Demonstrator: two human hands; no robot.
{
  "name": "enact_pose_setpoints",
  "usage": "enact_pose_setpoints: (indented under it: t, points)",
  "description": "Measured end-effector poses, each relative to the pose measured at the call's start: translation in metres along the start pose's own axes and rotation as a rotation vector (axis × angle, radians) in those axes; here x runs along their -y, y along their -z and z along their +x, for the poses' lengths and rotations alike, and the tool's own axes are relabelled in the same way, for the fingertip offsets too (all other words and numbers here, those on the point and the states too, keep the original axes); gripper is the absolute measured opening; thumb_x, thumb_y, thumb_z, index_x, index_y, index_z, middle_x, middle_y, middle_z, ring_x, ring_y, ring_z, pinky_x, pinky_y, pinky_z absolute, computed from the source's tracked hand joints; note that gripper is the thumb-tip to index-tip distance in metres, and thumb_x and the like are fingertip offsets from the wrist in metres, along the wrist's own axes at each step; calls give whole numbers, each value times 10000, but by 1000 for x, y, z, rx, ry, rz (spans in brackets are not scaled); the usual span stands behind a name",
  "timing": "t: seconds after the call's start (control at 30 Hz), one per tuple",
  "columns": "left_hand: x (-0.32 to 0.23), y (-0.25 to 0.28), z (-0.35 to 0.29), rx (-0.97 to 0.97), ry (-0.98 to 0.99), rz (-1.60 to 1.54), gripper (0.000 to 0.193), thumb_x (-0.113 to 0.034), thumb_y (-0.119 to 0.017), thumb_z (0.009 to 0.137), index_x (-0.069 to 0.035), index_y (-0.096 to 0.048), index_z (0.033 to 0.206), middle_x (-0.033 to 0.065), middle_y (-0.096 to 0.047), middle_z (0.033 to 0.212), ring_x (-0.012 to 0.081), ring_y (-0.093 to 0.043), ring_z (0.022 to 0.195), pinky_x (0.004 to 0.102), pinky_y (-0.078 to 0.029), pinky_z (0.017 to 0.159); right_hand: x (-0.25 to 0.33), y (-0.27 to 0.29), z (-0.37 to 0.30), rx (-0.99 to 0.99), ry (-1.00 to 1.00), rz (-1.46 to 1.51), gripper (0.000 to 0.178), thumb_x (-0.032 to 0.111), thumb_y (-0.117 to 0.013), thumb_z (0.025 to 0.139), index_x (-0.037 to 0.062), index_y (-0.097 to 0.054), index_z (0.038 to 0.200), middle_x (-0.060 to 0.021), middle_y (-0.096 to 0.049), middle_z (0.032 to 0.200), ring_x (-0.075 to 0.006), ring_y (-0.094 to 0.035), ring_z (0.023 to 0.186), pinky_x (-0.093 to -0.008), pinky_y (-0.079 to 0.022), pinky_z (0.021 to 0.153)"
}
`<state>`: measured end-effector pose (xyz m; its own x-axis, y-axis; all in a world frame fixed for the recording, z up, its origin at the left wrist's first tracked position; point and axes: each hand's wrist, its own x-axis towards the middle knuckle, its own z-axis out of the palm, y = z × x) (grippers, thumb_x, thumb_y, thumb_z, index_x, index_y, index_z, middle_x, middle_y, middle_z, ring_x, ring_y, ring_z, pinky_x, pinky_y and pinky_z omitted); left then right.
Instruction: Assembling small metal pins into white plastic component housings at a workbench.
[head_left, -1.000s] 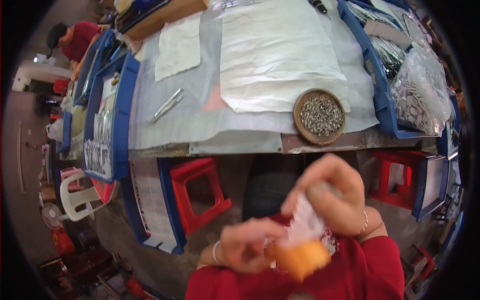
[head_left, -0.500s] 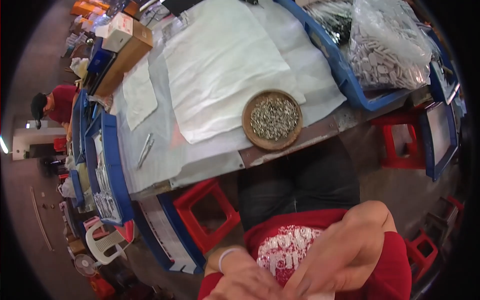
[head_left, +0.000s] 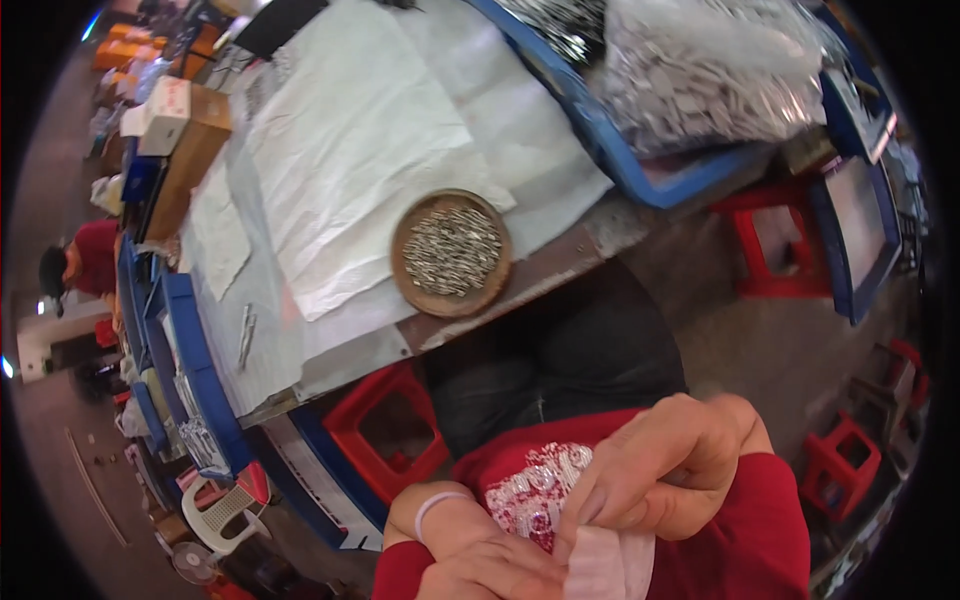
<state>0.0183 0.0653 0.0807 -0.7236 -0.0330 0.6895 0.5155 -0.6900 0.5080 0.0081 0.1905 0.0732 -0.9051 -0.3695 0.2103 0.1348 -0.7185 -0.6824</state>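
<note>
Both my hands are close to my body, low in the view, in front of a red shirt with a white print. My right hand [head_left: 665, 475] pinches a pale pink, cloth-like piece [head_left: 612, 568] between thumb and fingers. The piece hangs below the fingertips and runs out at the lower edge. My left hand [head_left: 495, 568], with a pale band [head_left: 438, 505] on its wrist, meets the piece from the left. Its fingers are closed at the piece's edge and partly cut off by the frame. On the table's near edge stands a round brown bowl [head_left: 402, 255] of small shiny metal parts [head_left: 452, 250].
White sheets [head_left: 360, 130] cover the table, with a pen-like metal tool [head_left: 246, 335] on the left. At the right, a blue tray [head_left: 670, 190] holds a clear bag of white pieces [head_left: 700, 90]. Red stools [head_left: 385, 430] stand below. Far left, another person [head_left: 92, 255] leans over a table.
My view has shifted, so the table and bowl appear further left. The right hand has risen slightly, and more of the pale pink piece shows beneath its fingers.
</note>
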Motion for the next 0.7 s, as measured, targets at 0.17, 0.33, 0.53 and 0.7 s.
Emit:
enact_pose_setpoints:
  t: [0.17,0.33,0.53,0.7]
  points:
    - [4,-9,-5,-165,318,-11,259,32,-555,814,-21,-425,1032,161,-560,858,257,-598,781,343,-515,702,-1,12,-3,-150,31,-99,166,-6,-564,861,-41,-568,1022,-103,-627,872,-151,-631,791,-229,-481,678]
    - [0,-3,-6,-302,581,10,314,53,-579,783,-11,-400,1033,177,-545,861,270,-606,828,361,-536,740,3,29,-5,-371,-177,-41,120,28,-525,890,-16,-553,999,-27,-575,911,-59,-534,843,-203,-423,757]
    - [24,42,-17,-275,846,228,441,163,-397,752,26,-393,1171,118,-523,1029,124,-547,886,230,-467,777,-19,69,-33,-315,-98,-462,650,121,-748,713,30,-361,1227,-120,-540,1024,-170,-554,939,-297,-451,824]
    - [45,56,-31,-262,1084,475,240,46,-522,857,39,-519,1096,69,-576,1003,88,-575,856,180,-455,713,-20,88,-50,-183,-210,-996,423,31,-664,749,61,-529,1150,-106,-602,980,-191,-614,875,-302,-490,745]
